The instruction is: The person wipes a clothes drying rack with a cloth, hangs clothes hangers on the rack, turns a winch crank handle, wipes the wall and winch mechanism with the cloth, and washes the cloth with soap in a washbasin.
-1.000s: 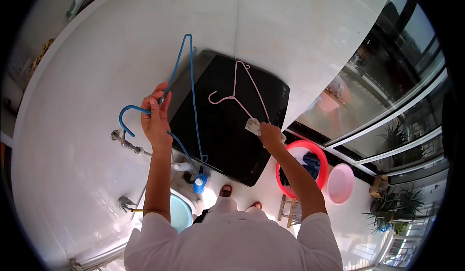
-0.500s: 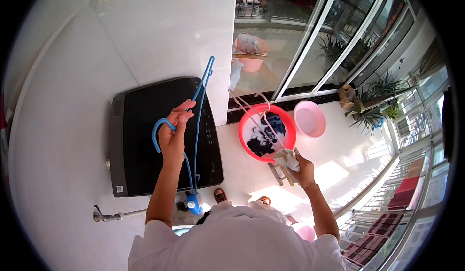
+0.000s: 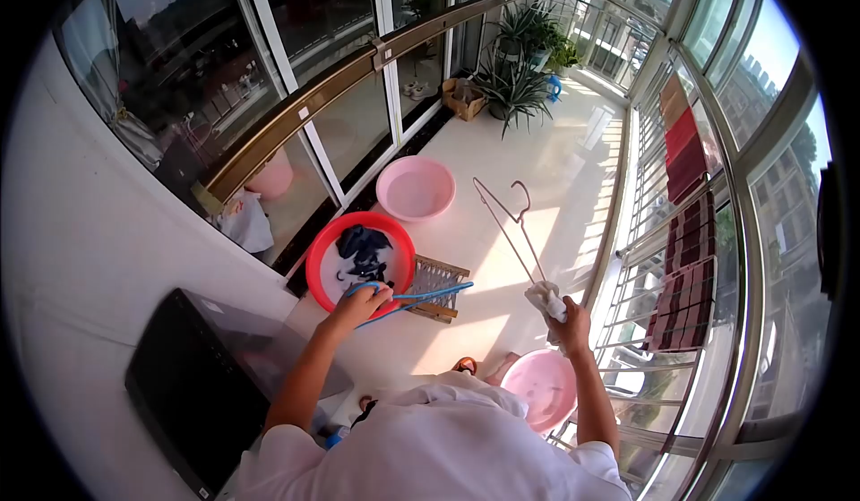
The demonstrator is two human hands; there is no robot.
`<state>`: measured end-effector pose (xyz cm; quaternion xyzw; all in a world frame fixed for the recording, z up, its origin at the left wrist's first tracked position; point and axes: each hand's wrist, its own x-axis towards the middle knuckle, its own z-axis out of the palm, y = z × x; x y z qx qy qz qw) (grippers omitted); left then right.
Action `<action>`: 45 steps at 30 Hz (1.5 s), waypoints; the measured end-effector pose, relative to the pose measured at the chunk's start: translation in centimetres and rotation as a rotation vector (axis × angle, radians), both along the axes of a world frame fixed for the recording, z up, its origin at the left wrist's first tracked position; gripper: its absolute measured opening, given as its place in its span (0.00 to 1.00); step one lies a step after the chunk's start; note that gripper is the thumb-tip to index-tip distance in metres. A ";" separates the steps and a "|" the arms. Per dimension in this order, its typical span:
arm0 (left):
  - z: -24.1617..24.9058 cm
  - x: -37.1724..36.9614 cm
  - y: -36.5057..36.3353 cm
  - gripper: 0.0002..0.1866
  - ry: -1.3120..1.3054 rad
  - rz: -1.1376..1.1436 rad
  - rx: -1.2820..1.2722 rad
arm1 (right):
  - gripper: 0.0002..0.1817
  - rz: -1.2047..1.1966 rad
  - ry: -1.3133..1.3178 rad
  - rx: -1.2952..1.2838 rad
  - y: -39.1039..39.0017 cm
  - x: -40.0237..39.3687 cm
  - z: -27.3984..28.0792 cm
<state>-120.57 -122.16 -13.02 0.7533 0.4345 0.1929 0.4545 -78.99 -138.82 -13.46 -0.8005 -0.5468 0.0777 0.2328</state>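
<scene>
In my left hand (image 3: pixel 361 304) is a blue clothes hanger (image 3: pixel 430 295), my fingers closed round it. That hand is over the near edge of a red basin (image 3: pixel 313 264) holding dark clothes (image 3: pixel 363 246) in cloudy water. My right hand (image 3: pixel 571 326) is closed on a bunched white cloth (image 3: pixel 543 297). A thin pinkish hanger (image 3: pixel 515 235) sticks out beyond the cloth, its hook toward the far end; where its near end sits is hidden. Beside the red basin lies a wood-framed washboard (image 3: pixel 439 277), partly behind the blue hanger.
A pink basin (image 3: pixel 385 186) stands beyond the red one, another pink basin (image 3: pixel 548 389) below my right hand. The black-topped washing machine (image 3: pixel 193 385) is at left. Potted plants (image 3: pixel 515 85) stand far off. Checked cloths (image 3: pixel 690 250) hang along the right railing (image 3: pixel 618 331).
My view has swung right, away from the washing machine. My left hand, still gripping the blue hanger, has moved from over the machine to over the red basin. The right hand keeps its hold.
</scene>
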 end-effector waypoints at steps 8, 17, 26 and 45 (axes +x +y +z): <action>-5.0 19.0 8.9 0.16 0.408 -0.054 0.547 | 0.16 -0.248 -0.035 0.131 -1.7 16.1 1.3; -2.5 35.2 21.8 0.14 0.319 -0.020 0.438 | 0.12 -0.435 0.105 0.142 2.7 25.2 -1.5; -3.6 55.4 43.3 0.10 -0.336 -0.014 0.268 | 0.16 -0.508 0.077 0.130 20.0 41.3 -4.9; 11.9 89.8 82.4 0.12 -0.096 -0.036 0.800 | 0.13 -0.124 0.134 0.151 67.6 76.2 2.1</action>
